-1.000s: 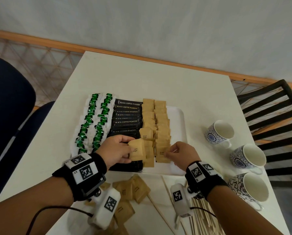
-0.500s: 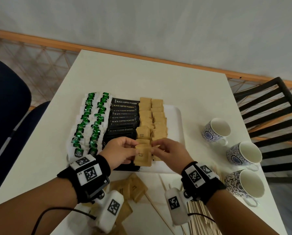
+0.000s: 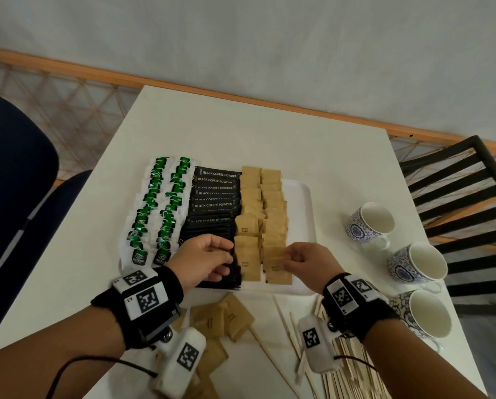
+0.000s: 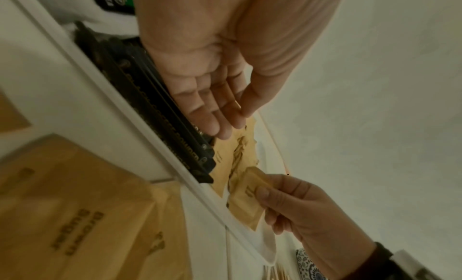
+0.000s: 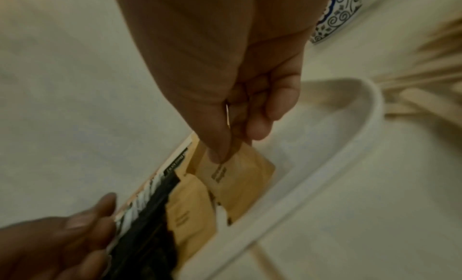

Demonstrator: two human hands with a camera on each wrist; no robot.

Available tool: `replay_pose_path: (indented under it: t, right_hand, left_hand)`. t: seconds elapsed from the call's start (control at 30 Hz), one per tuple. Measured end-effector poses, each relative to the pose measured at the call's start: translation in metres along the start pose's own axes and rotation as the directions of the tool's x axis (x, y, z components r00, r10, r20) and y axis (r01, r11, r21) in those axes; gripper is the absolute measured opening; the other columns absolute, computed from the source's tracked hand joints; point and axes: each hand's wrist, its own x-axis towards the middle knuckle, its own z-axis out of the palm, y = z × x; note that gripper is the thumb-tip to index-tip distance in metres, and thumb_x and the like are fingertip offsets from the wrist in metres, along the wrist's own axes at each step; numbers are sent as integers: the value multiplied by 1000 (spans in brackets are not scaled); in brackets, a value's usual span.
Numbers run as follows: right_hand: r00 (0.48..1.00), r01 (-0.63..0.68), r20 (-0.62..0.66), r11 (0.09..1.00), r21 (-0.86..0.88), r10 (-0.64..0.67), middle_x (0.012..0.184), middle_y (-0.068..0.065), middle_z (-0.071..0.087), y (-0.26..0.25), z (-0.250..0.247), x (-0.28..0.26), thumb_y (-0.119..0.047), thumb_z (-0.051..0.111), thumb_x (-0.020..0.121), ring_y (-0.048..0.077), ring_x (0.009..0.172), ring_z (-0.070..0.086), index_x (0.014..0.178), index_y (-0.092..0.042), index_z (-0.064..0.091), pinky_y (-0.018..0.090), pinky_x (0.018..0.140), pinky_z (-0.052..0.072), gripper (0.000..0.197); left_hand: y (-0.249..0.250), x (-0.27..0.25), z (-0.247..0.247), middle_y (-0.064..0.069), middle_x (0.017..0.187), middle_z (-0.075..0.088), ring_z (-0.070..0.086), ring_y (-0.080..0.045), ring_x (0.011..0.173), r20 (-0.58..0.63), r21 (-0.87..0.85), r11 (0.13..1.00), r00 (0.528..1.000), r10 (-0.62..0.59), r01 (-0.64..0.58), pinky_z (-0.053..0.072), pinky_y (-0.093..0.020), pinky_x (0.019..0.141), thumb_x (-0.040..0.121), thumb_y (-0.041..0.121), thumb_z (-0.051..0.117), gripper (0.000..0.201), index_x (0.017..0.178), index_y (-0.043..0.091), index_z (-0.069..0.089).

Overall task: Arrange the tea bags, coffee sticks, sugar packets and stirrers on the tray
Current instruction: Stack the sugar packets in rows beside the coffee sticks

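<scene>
A white tray [image 3: 304, 191] holds rows of green tea bags [image 3: 160, 211], black coffee sticks [image 3: 215, 194] and two columns of brown sugar packets [image 3: 272, 203]. My right hand [image 3: 288, 259] pinches one sugar packet [image 3: 277, 262] between thumb and fingers at the near end of the right column; the right wrist view shows that packet [image 5: 240, 177] just above the tray floor. My left hand [image 3: 229, 254] has straight, relaxed fingers whose tips [image 4: 225, 134] touch the left edge of the front packet [image 3: 246, 263] of the left column. Loose sugar packets [image 3: 220, 318] and wooden stirrers [image 3: 347, 372] lie on the table near me.
Three blue-patterned cups [image 3: 369, 223] [image 3: 416, 263] [image 3: 422, 315] stand to the right of the tray. A black slatted chair [image 3: 465, 191] is beyond the table's right edge, a dark blue chair [image 3: 10, 182] at the left. The tray's right strip is bare.
The packet my left hand held up now lies at the front of the left column. My right hand has moved right with a packet pinched, over the right column's near end.
</scene>
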Motion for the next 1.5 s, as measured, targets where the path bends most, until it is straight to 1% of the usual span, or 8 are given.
replay_pose_path:
  t: [0.37,0.53,0.73,0.87,1.03,1.2,1.4,1.5]
  right_hand:
    - [994,-28,-108,999,-28,25,70,-4,60,3,11,6,-32,65,84,10,66,57,101,-28,49,27,62,46,23]
    - [988,-5,-152,1000,17,8,73,-3,58,3,11,-3,-38,65,85,12,66,56,108,-28,44,29,63,47,33]
    - [957,244,-148,969,-47,-249,81,-15,51,-17,17,-32,-35,63,86,1,66,50,95,-38,52,21,62,41,15]
    - [932,363,73,903,-229,-356,99,-17,50,-33,44,-55,-38,58,89,2,78,52,108,-35,58,23,70,46,20]
    - [934,353,195,864,-360,-300,118,-9,52,-38,66,-69,-47,56,86,14,109,51,124,-33,50,30,80,48,41]
    - [949,309,196,840,-446,-245,121,-5,50,-48,75,-70,-61,56,82,17,111,50,135,-30,39,32,80,45,64]
    - [943,330,206,792,-514,-260,120,-3,50,-54,81,-69,-58,56,82,18,110,50,133,-27,43,32,77,46,60]
    - [939,340,228,785,-518,-256,124,-6,46,-50,81,-71,-62,57,79,16,113,48,137,-31,37,31,80,46,69]
  left_hand:
    - [-8,-10,-44,-5,85,69,62,-14,63,-115,3,1000,993,3,-2,50,-23,55,92,5,56,15,101,15,63]
    - [-22,-23,-61,-8,84,62,59,-14,65,-84,244,968,993,84,-61,48,-21,54,89,5,61,16,100,17,64]
    - [-45,-56,-67,15,105,49,49,1,86,196,789,574,976,100,-217,43,-16,74,72,42,77,37,99,40,52]
    - [-65,-74,-52,19,121,30,37,-4,111,310,900,309,950,44,-308,43,-23,89,58,67,73,89,130,38,30]
    - [-97,-76,-32,7,127,33,40,-16,112,372,922,65,919,130,-382,39,-31,96,40,93,54,126,140,28,12]
    - [-106,-74,-25,6,123,35,40,-16,105,303,939,94,925,228,-331,38,-30,90,45,92,50,121,142,25,23]
    - [-88,-67,-35,4,126,38,42,-18,110,171,956,174,931,323,-236,41,-31,90,63,78,48,88,135,29,32]
    - [-87,-75,-44,4,128,39,41,-18,114,114,951,240,943,313,-195,40,-31,90,60,85,51,98,136,26,33]
